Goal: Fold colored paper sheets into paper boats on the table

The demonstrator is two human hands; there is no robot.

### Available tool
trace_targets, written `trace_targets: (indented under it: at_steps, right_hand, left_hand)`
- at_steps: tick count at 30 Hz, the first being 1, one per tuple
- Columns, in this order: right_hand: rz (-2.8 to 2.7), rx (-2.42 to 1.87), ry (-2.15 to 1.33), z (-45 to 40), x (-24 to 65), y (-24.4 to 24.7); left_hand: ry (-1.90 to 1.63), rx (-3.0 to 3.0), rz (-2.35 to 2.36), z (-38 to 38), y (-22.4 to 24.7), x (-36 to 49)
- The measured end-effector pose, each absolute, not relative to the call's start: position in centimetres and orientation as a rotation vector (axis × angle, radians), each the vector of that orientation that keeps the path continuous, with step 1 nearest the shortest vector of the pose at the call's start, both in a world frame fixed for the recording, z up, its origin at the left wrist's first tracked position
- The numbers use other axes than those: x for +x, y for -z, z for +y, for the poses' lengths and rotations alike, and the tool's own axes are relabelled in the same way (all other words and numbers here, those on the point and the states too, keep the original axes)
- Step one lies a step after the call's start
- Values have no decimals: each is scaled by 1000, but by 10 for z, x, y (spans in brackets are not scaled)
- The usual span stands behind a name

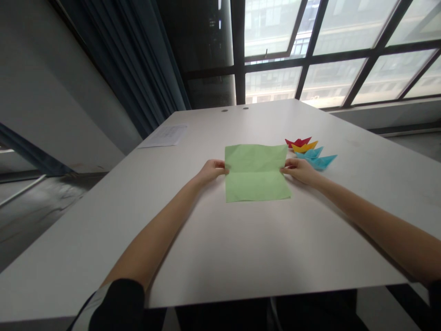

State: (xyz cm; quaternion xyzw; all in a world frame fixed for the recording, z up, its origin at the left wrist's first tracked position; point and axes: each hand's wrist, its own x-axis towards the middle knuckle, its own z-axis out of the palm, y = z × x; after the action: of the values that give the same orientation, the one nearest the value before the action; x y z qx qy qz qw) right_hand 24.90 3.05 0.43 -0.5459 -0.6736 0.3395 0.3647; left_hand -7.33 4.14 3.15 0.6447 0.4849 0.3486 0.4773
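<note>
A light green sheet of paper [257, 186] with a crease across its middle is spread out over the white table. My left hand [212, 170] pinches its left edge near the crease, thumb on top. At the opposite edge my right hand [300, 171] pinches the paper the same way. Just beyond my right hand sit several folded paper boats: a red one [292, 143], a yellow one [305, 147] and blue ones [322, 162] nearest to me.
The white table [220, 257] reaches far ahead to two round holes near its back edge. Printed paper [165, 136] lies at the far left. A blue curtain [127, 55] and large windows [274, 85] stand behind.
</note>
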Motion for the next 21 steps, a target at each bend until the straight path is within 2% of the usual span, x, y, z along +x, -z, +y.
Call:
trace_targets:
  at_steps: [5,11,16,21]
  right_hand:
    - [-2032,-1409,-566,29,253,-3]
    - [-2206,-1255,-399,29,254,-6]
    - [-2276,-1241,-245,18,237,-18]
    - [-2616,-1066,-221,1,215,-14]
  left_hand:
    - [-654,1910,1268,41,-30,-78]
    - [-375,2428,1390,38,-38,-71]
    - [-399,2612,1385,20,-39,-46]
    - [-140,2655,1279,-3,-28,-24]
